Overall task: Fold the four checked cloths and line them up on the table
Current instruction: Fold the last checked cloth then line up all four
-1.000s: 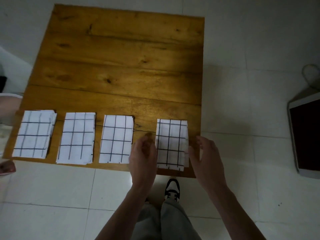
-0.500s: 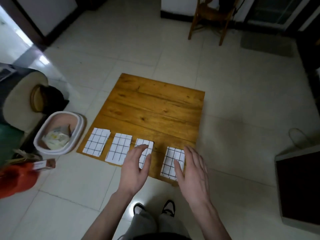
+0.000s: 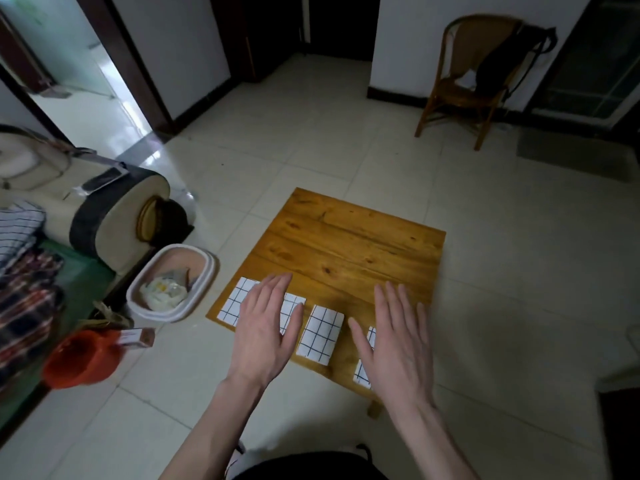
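Head view: white, black-gridded folded cloths (image 3: 321, 335) line the table's (image 3: 349, 251) near edge beneath both spread, empty hands (image 3: 266, 327).

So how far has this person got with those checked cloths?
Nearly finished, it seems. Folded checked cloths lie in a row along the near edge of the table: the leftmost cloth, a second cloth mostly behind the left hand, a third cloth in full view, and a fourth cloth half hidden by the right hand. Both hands are open, flat and empty. Little seems left, perhaps evening the wider gap before the fourth.
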Demonstrator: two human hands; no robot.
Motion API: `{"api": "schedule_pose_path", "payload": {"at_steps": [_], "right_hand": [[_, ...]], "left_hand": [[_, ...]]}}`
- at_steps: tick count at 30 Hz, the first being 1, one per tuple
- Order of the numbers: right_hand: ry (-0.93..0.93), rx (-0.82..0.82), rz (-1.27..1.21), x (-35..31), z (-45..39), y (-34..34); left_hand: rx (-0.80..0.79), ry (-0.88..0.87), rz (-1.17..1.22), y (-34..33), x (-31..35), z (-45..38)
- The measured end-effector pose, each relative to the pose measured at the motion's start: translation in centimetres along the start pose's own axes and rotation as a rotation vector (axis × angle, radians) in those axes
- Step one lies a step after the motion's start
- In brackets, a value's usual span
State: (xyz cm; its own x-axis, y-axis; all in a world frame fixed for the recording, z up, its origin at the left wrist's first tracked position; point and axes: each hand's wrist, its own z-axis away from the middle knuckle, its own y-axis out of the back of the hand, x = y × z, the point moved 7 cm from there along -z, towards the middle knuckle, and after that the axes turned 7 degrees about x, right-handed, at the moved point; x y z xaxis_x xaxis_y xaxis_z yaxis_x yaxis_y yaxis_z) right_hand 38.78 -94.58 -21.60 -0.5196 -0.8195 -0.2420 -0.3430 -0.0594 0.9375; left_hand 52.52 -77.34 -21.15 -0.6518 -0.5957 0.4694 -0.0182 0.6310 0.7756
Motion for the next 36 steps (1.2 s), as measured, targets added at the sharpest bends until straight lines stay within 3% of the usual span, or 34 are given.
{"api": "schedule_pose_path", "payload": {"at_steps": [7,16,22,31,36], "right_hand": [[-0.045,-0.015,0.014,-8.4,-0.2,-1.6],[-0.166,0.176,0.026,-20.7,-1.1,-2.9],[-0.204,0.121,0.073,-26.8,-2.0,-3.8],[-0.087,0.107,0.132,-30.2,-5.2,-5.3],[-0.137,0.098,0.046,-28.8,-7.0,-8.4]], "left_hand": [[-0.039,-0.084,-0.023,4.2,-6.4,-1.5],[-0.088,-0.146,0.031,8.6,-17.6,-4.0],[-0.12,-0.213,0.037,10.6,-22.9,-5.3],[-0.144,-0.215,0.031,10.3,-26.7,-9.0],[-0.172,-0.168,0.008,8.4,-27.4,-8.5]]}}
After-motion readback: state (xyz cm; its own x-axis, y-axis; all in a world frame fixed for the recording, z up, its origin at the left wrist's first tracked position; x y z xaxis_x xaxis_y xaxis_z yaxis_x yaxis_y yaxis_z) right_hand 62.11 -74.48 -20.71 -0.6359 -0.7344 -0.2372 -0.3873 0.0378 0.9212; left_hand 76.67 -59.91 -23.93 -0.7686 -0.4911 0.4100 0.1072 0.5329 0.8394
